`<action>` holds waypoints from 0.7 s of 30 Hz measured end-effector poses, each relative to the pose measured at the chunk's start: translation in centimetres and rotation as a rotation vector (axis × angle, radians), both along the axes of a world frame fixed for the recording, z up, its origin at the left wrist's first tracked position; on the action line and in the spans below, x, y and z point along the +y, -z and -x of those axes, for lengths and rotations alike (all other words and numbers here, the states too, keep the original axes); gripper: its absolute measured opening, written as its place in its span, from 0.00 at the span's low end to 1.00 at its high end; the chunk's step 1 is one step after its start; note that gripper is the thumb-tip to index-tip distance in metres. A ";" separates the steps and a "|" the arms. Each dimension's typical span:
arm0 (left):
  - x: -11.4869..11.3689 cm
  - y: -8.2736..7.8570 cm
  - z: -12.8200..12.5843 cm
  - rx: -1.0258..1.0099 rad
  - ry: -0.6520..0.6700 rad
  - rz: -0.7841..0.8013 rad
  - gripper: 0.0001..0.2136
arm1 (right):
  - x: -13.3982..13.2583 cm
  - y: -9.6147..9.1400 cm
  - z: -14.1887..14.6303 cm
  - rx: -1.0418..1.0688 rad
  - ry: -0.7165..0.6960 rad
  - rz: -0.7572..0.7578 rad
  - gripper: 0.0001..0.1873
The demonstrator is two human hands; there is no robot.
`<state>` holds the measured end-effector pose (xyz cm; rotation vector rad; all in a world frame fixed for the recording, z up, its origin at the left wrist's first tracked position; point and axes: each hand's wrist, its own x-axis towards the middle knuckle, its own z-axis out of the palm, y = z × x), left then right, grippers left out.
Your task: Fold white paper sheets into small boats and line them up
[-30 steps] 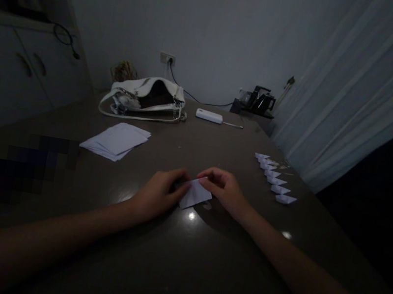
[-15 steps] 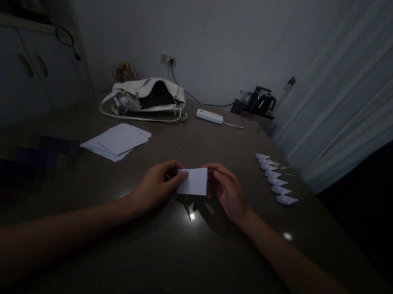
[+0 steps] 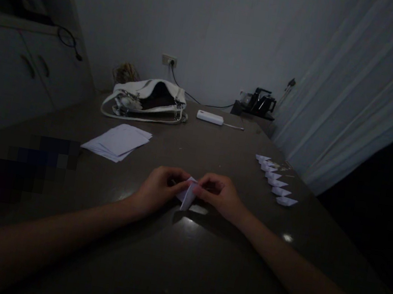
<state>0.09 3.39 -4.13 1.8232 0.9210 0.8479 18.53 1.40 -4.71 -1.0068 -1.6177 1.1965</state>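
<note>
- At the middle of the dark table, both of the person's bare hands meet over a small white paper.
- The left hand comes in from the left, fingers curled, and pinches the paper's left side between thumb and fingertips.
- The right hand comes in from the right with fingers bent and pinches the paper's upper right edge, so both hands close on the same piece.
- The paper is partly folded. It stands on a lower corner between the two hands, its tip at or just above the tabletop, and most of its upper part is hidden by the fingers.
- A bright glint of light lies on the table surface just below and to the right of the paper.
- A loose stack of white sheets lies flat to the left of the hands, well apart from them.
- A row of small folded white pieces runs in a line on the right part of the table, toward the curtain.
- A white handbag lies at the far side of the table with its top open and its strap on the surface.
- A flat white device lies just to the right of the handbag, with a thin cable running from its right end.
- A dark kettle stands in the far right corner, near the wall.
- A wall socket sits above the handbag, with a dark cord plugged in.
- Pale cabinet doors fill the left side.
</note>
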 end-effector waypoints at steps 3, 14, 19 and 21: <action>-0.3 -0.4 -0.1 -0.001 0.003 0.001 0.15 | 0.1 0.2 -0.1 0.031 0.059 0.000 0.15; -0.5 0.0 -0.1 -0.012 0.047 0.044 0.16 | 0.5 0.6 -0.2 0.045 0.115 -0.035 0.13; -0.5 0.1 -0.1 -0.064 0.051 0.067 0.15 | 0.4 0.6 -0.1 0.046 0.119 -0.018 0.13; -0.5 0.0 -0.1 -0.073 0.048 0.078 0.15 | 0.4 0.5 -0.1 0.045 0.119 -0.021 0.13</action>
